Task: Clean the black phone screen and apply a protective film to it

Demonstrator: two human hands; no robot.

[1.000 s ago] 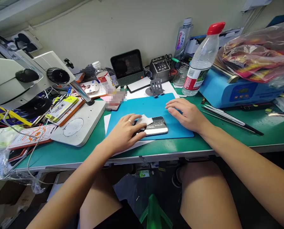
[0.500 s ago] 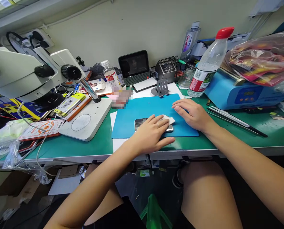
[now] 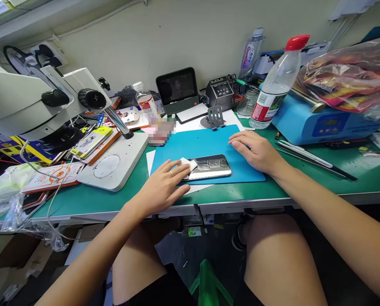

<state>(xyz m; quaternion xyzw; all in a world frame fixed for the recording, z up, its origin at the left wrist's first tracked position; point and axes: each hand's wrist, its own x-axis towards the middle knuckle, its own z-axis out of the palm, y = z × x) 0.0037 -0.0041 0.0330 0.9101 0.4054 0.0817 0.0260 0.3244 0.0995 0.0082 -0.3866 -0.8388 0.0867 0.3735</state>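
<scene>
A smartphone [image 3: 213,167] lies flat near the front edge of a blue mat [image 3: 193,142]; streaky reflections or marks show on its dark, glossy face. Under the fingers of my left hand [image 3: 163,183] is a folded white wipe [image 3: 190,167], pressed onto the phone's left end. That hand wears a ring and its thumb sticks out to the side. My right hand [image 3: 256,152] rests on the mat's right side, fingers stretched and holding nothing, a short way from the phone.
A microscope [image 3: 78,89] with a white base stands at left beside phone boxes [image 3: 92,142]. Behind the mat are a small screen [image 3: 177,87] and a black phone stand [image 3: 216,117]. Rightward are a red-capped bottle [image 3: 277,85], tweezers [image 3: 314,157] and a blue machine [image 3: 324,117].
My left hand has slid leftward with the wipe, from the phone's right end to its left end, uncovering most of the phone. My right hand has stayed in place.
</scene>
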